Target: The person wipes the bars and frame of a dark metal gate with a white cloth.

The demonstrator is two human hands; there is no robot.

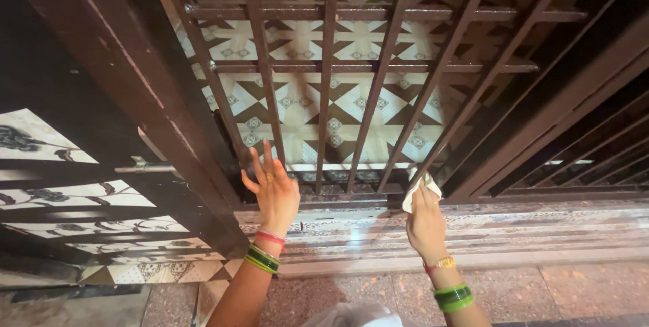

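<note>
Two hands at the foot of a dark metal grille gate (pixel 378 70).

The right hand (pixel 426 222) grips a white cloth (pixel 420 188) against a bar's base; the left hand (pixel 274 188) rests open, fingers spread, on a nearby bar, holding nothing.

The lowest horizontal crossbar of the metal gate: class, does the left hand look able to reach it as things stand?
Probably yes. The left hand is open, holds nothing, and rests against the vertical bars below the lowest crossbar, with nothing blocking the way up.
</note>
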